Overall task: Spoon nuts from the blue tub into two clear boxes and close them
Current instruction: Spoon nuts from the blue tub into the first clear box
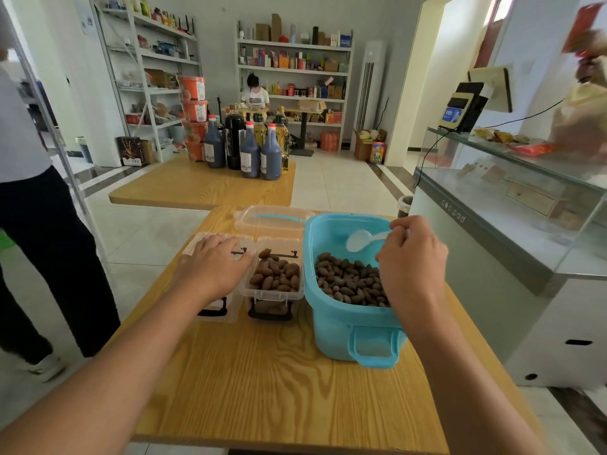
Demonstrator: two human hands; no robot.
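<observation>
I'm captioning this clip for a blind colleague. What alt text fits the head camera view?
A right hand holds a white spoon over a blue tub of brown nuts, while the left hand rests flat on a lidded clear box. Between them an open clear box holds nuts, all on a wooden table.

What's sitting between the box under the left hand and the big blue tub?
In the head view, an open clear box full of brown nuts sits between the closed box and the blue tub.
</observation>
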